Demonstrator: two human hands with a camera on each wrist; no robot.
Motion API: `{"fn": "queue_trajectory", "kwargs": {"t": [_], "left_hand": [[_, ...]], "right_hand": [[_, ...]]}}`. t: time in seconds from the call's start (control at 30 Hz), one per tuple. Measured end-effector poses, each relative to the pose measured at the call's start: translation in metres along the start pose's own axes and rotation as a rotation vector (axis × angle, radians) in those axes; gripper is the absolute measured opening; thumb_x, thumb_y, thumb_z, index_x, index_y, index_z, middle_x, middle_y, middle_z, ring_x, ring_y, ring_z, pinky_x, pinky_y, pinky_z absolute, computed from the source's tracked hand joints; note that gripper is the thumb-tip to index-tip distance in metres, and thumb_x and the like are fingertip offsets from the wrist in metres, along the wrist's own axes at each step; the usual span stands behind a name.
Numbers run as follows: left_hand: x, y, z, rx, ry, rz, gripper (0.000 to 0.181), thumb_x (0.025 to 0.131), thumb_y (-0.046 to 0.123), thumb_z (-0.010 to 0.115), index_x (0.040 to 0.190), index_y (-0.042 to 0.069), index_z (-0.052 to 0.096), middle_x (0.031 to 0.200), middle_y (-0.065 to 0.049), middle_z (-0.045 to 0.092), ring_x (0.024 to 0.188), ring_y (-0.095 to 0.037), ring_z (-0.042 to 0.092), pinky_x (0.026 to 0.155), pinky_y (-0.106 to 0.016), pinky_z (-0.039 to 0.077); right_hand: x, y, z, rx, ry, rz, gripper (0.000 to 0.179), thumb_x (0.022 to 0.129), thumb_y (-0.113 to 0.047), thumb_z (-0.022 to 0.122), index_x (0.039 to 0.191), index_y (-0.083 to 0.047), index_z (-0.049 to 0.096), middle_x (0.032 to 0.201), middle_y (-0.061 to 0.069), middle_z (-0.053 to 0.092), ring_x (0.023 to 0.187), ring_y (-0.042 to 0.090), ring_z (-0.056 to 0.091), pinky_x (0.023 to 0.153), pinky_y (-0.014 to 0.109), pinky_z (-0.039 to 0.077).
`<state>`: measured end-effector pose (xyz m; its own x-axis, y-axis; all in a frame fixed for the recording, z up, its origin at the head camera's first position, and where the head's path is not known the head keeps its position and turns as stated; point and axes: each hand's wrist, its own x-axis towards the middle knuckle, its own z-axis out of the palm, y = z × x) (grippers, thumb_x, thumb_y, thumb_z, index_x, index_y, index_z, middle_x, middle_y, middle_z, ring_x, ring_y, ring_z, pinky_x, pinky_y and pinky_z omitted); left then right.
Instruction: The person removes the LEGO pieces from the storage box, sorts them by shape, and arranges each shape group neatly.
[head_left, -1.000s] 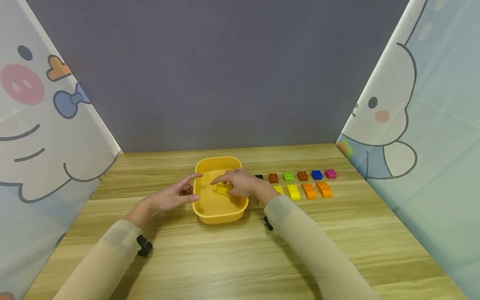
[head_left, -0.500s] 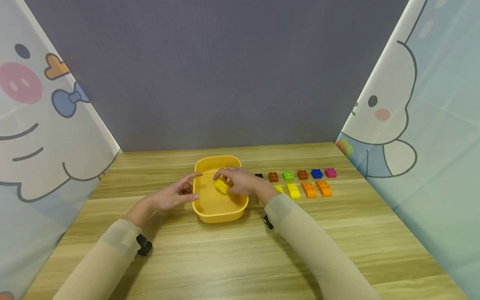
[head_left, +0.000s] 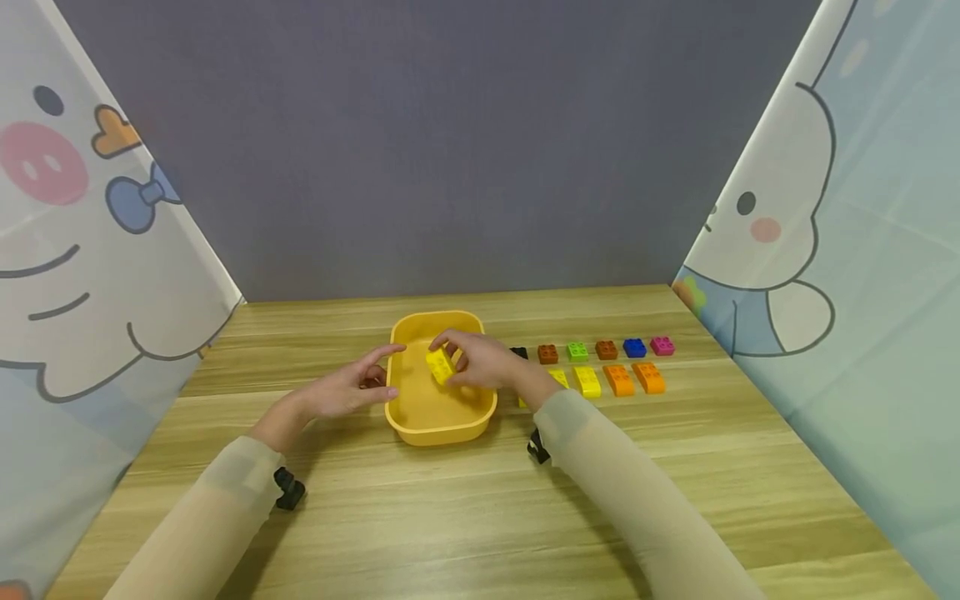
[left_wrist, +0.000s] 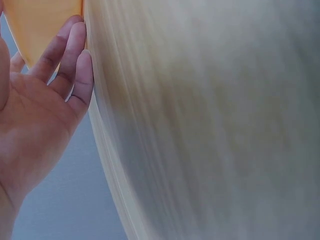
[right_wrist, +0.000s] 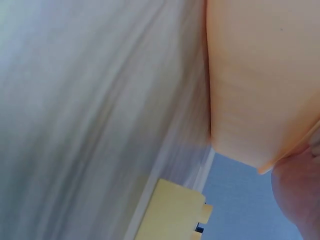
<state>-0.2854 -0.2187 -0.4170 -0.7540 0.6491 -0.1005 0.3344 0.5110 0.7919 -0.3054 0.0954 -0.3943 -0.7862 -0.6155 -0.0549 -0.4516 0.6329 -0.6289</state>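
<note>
A yellow toy building brick (head_left: 440, 366), studs showing, is pinched between the thumb and fingers of my right hand (head_left: 480, 360), inside the orange-yellow plastic bin (head_left: 440, 437). Its tilted studded face points toward the head camera. My left hand (head_left: 343, 390) rests at the bin's left side, with thumb and forefinger spread along the rim and their tips reaching just over it. In the left wrist view, the other fingers (left_wrist: 76, 50) lie loosely bent by the bin's outer wall (left_wrist: 42, 27). Only the edge of my right hand (right_wrist: 300, 192) shows in the right wrist view.
Right of the bin, a back row holds brown bricks (head_left: 606, 350), a green brick (head_left: 577, 352), a blue brick (head_left: 634, 347) and a pink brick (head_left: 662, 345). In front lie yellow bricks (head_left: 587, 382) and orange bricks (head_left: 619, 381). My right forearm partly covers both rows. A grey panel (head_left: 450, 150) stands behind.
My right hand has taken hold of the yellow brick that lay in the bin, lifted it slightly and tipped it over. The left hand has stayed at the rim.
</note>
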Motion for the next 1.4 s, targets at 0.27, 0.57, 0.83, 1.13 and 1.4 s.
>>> {"fn": "queue_trajectory", "kwargs": {"t": [0.27,0.57,0.83,1.13,1.4], "left_hand": [[0.000,0.000,0.004,-0.007,0.001,-0.007,0.083,0.112,0.030,0.067,0.176,0.015,0.017,0.115,-0.013,0.073,0.099,-0.026,0.060,0.087,-0.034,0.050],[0.000,0.000,0.003,0.004,0.001,-0.001,0.084,0.111,0.030,0.068,0.176,0.017,0.016,0.115,-0.012,0.073,0.100,-0.026,0.060,0.088,-0.034,0.051],[-0.001,0.000,0.000,0.003,-0.003,0.006,0.085,0.111,0.030,0.069,0.176,0.017,0.016,0.113,-0.012,0.070,0.098,-0.027,0.057,0.085,-0.033,0.049],[-0.003,0.001,0.000,0.009,0.005,0.000,0.085,0.111,0.030,0.069,0.176,0.016,0.016,0.112,-0.012,0.070,0.097,-0.026,0.058,0.084,-0.033,0.050],[-0.003,0.003,0.000,0.013,0.004,-0.001,0.084,0.111,0.031,0.068,0.176,0.017,0.016,0.113,-0.011,0.070,0.096,-0.025,0.057,0.083,-0.033,0.049]], "right_hand": [[-0.007,0.004,0.001,0.101,0.047,-0.030,0.058,0.101,-0.017,0.082,0.152,-0.026,0.055,0.143,0.010,0.061,0.110,0.021,0.073,0.094,0.037,0.062],[-0.032,0.004,-0.018,0.215,0.120,-0.147,0.056,0.102,-0.006,0.079,0.152,-0.018,0.055,0.140,0.016,0.058,0.107,0.024,0.070,0.097,0.042,0.060],[-0.078,0.017,-0.042,0.302,0.180,-0.147,0.056,0.102,-0.006,0.078,0.154,-0.017,0.057,0.138,0.017,0.056,0.099,0.022,0.072,0.084,0.031,0.060],[-0.122,0.034,-0.064,0.283,0.232,-0.046,0.056,0.100,-0.011,0.082,0.150,-0.021,0.058,0.141,0.017,0.054,0.105,0.023,0.074,0.085,0.038,0.063],[-0.160,0.063,-0.083,0.252,0.310,0.002,0.056,0.100,-0.011,0.082,0.151,-0.018,0.060,0.134,0.019,0.056,0.097,0.024,0.076,0.081,0.035,0.064]]}}
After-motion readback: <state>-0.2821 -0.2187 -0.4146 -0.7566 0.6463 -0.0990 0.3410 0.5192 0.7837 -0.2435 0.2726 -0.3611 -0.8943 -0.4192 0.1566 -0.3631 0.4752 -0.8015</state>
